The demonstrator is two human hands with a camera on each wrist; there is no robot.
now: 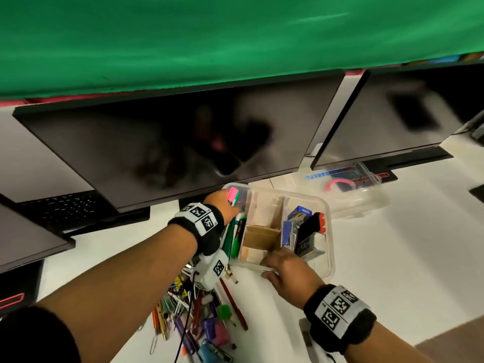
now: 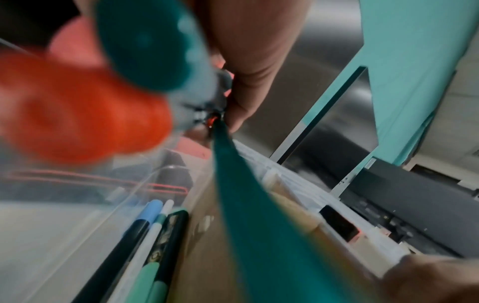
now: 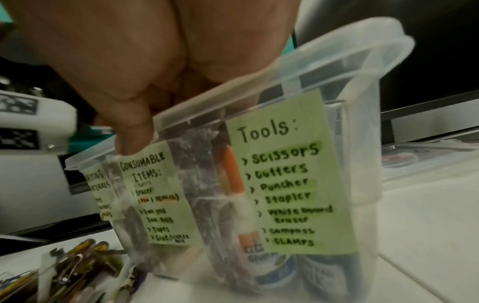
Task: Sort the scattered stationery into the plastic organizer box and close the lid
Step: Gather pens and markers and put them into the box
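White desk (image 1: 392, 258), dark monitors (image 1: 167, 142), green backdrop (image 1: 235, 35)

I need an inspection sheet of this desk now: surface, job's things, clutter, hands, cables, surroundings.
Surface: white desk.
Job's things: clear box, open, with card dividers; pens in its left section; labels on its front wall; lid lies behind it.
Clutter: stationery pile in front of the box.
Hands: left hand holds markers over the left section; right hand grips the box's near rim.
Cables: thin black cable across the pile.
Surroundings: two dark monitors, green cloth.
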